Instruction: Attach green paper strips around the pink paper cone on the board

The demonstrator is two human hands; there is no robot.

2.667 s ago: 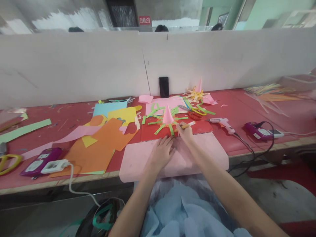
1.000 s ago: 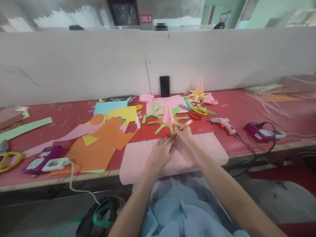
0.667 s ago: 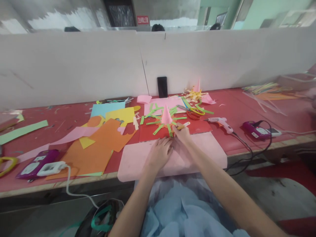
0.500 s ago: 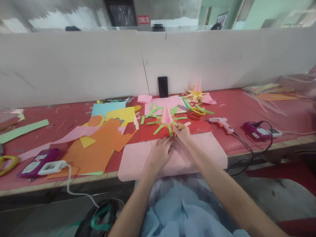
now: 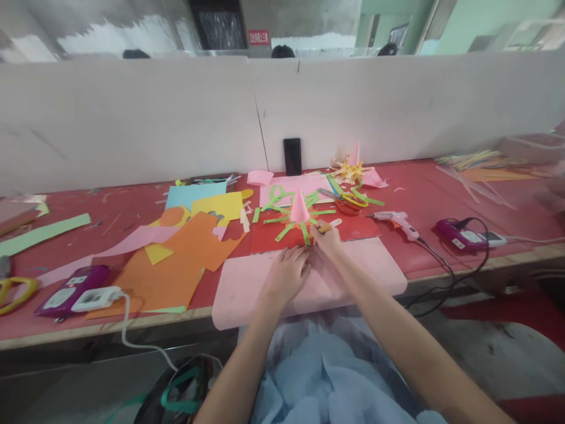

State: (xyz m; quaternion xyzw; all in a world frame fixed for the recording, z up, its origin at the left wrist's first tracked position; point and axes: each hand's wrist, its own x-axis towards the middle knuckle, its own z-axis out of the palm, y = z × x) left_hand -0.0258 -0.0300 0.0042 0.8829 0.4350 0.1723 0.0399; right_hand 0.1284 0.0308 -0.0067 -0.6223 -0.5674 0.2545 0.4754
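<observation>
A pink paper cone (image 5: 299, 207) stands upright on an orange base, with green paper strips (image 5: 282, 232) spreading outward around it. My right hand (image 5: 325, 237) is closed on a yellowish pen (image 5: 329, 227) with a whitish end; its tip is hidden by my fingers near the strips at the cone's front right. My left hand (image 5: 291, 266) lies flat with fingers stretched on the pink sheet (image 5: 242, 288), its fingertips by the end of the front strip. Beneath the cone is a red board (image 5: 362, 228).
Scissors (image 5: 353, 199) lie behind my right hand. To the right are a pink glue gun (image 5: 399, 224) and a purple power strip (image 5: 459, 235) with cords. Coloured paper (image 5: 176, 259) and another purple power strip (image 5: 73, 290) are left. A phone (image 5: 292, 156) leans against the white partition (image 5: 176, 118).
The whole view has shifted very slightly. Both hands, the pen and the cone stay in practically the same place.
</observation>
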